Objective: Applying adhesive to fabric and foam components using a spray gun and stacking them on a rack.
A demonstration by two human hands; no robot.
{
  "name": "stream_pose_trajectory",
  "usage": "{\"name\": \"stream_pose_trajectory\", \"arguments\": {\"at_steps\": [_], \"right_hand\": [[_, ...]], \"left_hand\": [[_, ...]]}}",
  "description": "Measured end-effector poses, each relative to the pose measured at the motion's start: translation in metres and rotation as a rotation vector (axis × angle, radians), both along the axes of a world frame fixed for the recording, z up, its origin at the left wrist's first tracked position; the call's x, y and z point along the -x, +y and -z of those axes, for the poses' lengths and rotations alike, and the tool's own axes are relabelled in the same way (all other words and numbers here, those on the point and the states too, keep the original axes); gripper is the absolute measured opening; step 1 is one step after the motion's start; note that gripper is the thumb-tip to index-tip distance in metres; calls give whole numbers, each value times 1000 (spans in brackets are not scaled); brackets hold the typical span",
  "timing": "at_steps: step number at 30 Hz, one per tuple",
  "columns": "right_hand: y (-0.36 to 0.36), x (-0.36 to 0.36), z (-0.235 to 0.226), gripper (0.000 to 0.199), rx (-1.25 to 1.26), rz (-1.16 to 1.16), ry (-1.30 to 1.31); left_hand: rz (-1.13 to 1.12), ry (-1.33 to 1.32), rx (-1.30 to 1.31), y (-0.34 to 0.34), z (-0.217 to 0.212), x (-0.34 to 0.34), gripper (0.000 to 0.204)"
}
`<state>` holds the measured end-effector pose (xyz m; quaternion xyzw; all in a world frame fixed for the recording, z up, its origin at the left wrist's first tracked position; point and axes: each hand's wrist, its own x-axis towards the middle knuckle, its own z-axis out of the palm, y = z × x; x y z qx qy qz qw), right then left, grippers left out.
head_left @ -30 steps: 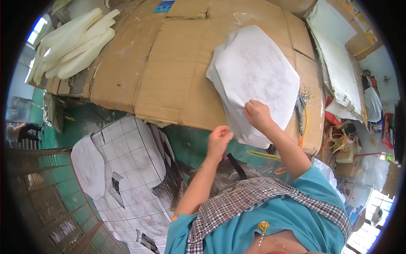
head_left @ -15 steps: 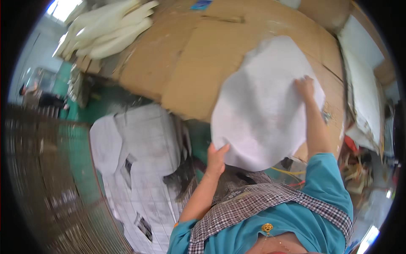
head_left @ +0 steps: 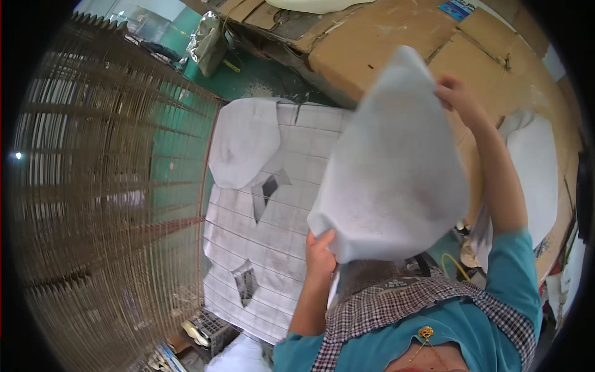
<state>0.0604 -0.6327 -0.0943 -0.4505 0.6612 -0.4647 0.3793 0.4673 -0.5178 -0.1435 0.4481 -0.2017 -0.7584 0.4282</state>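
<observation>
A large pale grey-white sheet, limp like leather or felt, hangs between my two hands above the gap by the table. My left hand pinches its lower left edge, thumb on top. Up at the right edge, my right hand grips it with bent fingers. To the left, similar white pieces lie side by side on a wire rack, with gaps between them. A second pale sheet rests on the cardboard-covered table, to the right of my right forearm.
Tall stacked wire racks stand close at the left. Below the rack sits a dark crate beside a white bundle. A yellow hose curves near my waist. A foil-wrapped post stands by the table's far corner.
My view has turned left toward the rack. The held sheet has come up off the table with both hands still on it, and a second sheet now shows on the table.
</observation>
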Motion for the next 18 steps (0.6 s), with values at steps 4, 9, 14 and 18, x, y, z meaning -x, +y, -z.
{"name": "stream_pose_trajectory", "arguments": {"at_steps": [4, 9, 14, 18], "right_hand": [[-118, -71, 18, 13, -104, -102, -45], [-225, -129, 76, 15, -158, -161, -109], [-212, -154, 103, 25, -26, -129, -134], [-110, -100, 102, 17, -53, -203, -113]], "left_hand": [[-218, -83, -45, -18, 26, -41, 52], [-314, 98, -106, -55, 103, -48, 52], [-283, -59, -366, -76, 200, -74, 43], [-262, 8, -441, -73, 211, -75, 56]]}}
